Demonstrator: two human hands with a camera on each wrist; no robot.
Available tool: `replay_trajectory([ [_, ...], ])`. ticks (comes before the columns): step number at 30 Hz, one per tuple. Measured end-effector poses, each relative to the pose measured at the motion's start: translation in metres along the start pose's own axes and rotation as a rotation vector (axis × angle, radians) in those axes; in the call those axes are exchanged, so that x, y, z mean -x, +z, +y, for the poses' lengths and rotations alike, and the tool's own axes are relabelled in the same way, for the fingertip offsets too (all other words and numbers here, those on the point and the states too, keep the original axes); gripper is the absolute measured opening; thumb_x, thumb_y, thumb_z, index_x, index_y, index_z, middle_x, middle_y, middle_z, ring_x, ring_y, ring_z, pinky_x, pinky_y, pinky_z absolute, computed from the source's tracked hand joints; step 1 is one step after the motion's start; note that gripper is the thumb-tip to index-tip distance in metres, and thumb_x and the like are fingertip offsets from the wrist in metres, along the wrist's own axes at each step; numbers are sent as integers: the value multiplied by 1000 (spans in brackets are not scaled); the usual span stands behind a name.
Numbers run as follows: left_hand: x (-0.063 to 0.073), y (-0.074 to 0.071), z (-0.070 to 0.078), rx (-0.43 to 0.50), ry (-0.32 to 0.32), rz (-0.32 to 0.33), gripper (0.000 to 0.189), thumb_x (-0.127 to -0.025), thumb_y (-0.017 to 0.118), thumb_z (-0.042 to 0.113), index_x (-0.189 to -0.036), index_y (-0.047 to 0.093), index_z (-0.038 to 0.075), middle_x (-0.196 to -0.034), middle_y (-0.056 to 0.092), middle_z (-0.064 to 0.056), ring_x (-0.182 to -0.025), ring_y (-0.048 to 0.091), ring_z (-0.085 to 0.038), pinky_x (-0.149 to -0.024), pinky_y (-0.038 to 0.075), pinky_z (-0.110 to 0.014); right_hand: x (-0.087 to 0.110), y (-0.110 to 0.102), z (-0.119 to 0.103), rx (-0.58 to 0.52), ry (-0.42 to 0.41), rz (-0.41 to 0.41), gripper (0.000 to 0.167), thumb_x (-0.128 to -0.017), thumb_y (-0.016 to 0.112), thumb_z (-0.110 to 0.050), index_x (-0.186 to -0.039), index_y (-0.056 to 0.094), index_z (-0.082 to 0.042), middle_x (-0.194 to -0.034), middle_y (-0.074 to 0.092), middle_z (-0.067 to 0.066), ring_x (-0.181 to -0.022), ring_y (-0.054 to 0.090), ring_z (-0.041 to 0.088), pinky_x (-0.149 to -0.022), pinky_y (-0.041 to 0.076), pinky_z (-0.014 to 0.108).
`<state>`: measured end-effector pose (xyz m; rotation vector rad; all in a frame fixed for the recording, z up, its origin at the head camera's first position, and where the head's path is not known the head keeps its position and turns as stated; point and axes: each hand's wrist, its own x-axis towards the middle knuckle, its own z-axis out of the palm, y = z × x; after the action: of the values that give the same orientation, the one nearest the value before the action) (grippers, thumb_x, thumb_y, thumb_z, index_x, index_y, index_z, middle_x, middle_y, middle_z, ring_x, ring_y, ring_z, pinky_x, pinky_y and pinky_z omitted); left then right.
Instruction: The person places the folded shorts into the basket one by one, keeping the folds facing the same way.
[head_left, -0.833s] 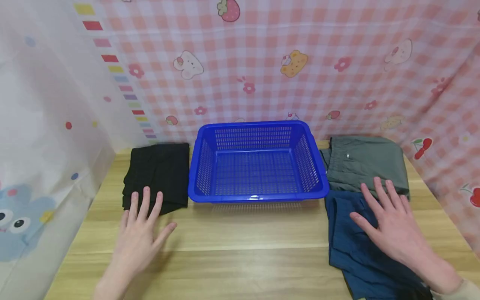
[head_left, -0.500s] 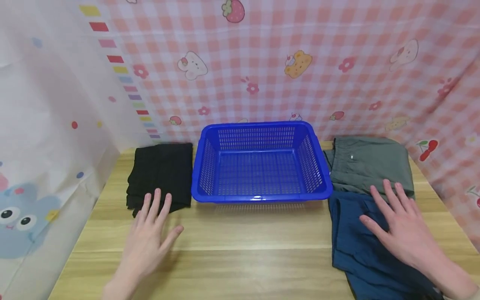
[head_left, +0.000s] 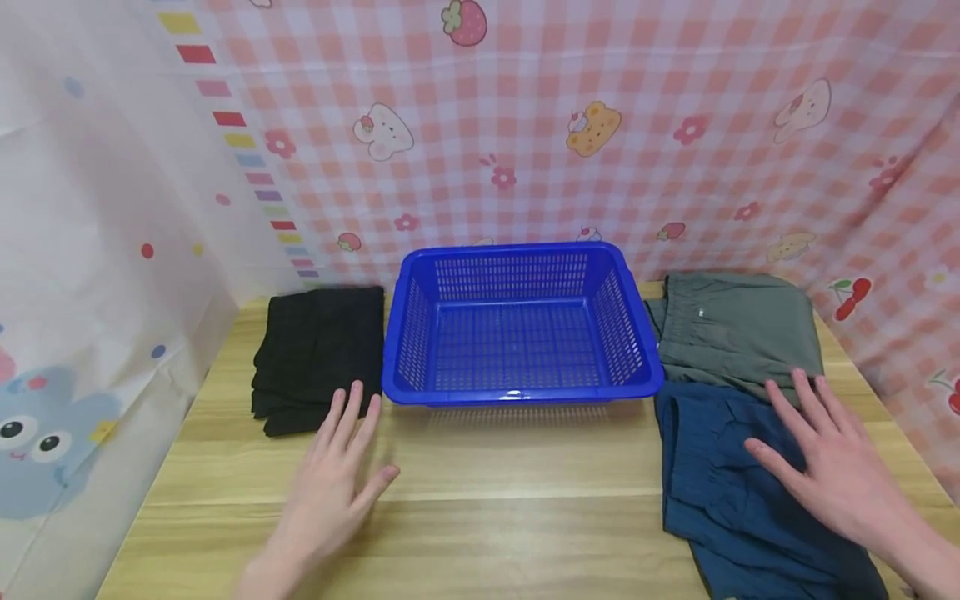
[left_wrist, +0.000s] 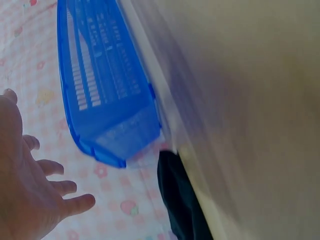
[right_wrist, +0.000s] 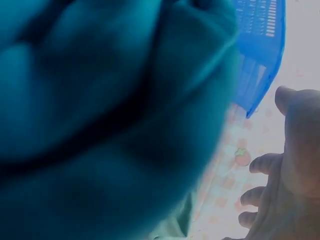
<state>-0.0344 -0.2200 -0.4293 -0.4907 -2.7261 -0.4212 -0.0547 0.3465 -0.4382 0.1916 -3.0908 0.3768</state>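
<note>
In the head view my left hand (head_left: 330, 487) is spread with straight fingers, its tips at the near edge of a folded black garment (head_left: 322, 350). The left wrist view shows that hand (left_wrist: 30, 185) apart from the garment, holding nothing. My right hand (head_left: 840, 467) spreads over folded navy blue trousers (head_left: 735, 475), fingertips toward a folded grey-green garment (head_left: 742, 325) behind them. In the right wrist view the hand (right_wrist: 300, 165) hovers above the blue cloth (right_wrist: 110, 125), which fills much of the picture. Between the garments stands a blue plastic basket (head_left: 517, 396) with nothing inside.
The wooden table (head_left: 495, 533) carries everything. Behind it hangs a pink checked curtain (head_left: 525, 100) with cartoon prints, close to the basket's back. A white printed sheet (head_left: 112, 250) hangs along the left side.
My left hand has shifted right, away from the black garment's middle toward the basket's near left corner. My right hand has drifted slightly right over the blue trousers. The garments and basket stay put.
</note>
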Motion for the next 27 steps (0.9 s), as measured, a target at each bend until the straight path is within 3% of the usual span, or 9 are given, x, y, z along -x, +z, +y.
replay_trajectory([
  [6, -2, 10, 14, 23, 74, -26, 78, -103, 63, 45, -167, 29, 16, -175, 27, -16, -168, 12, -25, -131, -3, -17, 8, 4, 12, 17, 30, -39, 93, -105, 56, -55, -168, 12, -1, -171, -1, 38, -161, -18, 52, -130, -18, 65],
  [11, -5, 15, 24, 30, 125, -50, 73, -107, 52, 52, -166, 32, 13, -173, 30, -17, -167, 16, -30, -131, -8, -15, 14, 8, 20, 15, 40, -71, 92, -106, 54, -54, -167, 12, 0, -170, -1, 40, -160, -17, 54, -129, -13, 69],
  [14, -7, 15, 31, 14, 120, -72, 73, -106, 52, 54, -165, 34, 14, -173, 32, -16, -164, 24, -37, -136, 13, -33, 16, 11, 25, 18, 40, -85, 92, -106, 54, -54, -167, 13, 2, -169, 0, 41, -160, -14, 56, -129, -12, 69],
  [18, -9, 14, 38, 4, 106, -80, 74, -105, 56, 54, -165, 36, 15, -173, 32, -14, -160, 31, -42, -122, 39, -58, 18, 15, 32, 6, 45, -114, 93, -106, 54, -54, -166, 12, 3, -169, -1, 41, -159, -12, 58, -127, -5, 74],
  [23, -10, 16, 45, -25, 170, -71, 75, -108, 33, 64, -164, 39, 14, -173, 33, -15, -158, 35, -41, -120, 42, -56, 20, 19, 40, -23, 77, -181, 96, -106, 52, -57, -167, 8, 2, -170, -8, 39, -157, -16, 60, -120, 4, 82],
  [27, -13, 19, 52, -29, 219, -71, 76, -108, 29, 65, -163, 39, 14, -173, 32, -15, -157, 37, -42, -118, 46, -56, 20, 22, 44, -59, 105, -238, 99, -105, 51, -61, -167, 4, 2, -169, -12, 40, -155, -19, 61, -117, 8, 84],
])
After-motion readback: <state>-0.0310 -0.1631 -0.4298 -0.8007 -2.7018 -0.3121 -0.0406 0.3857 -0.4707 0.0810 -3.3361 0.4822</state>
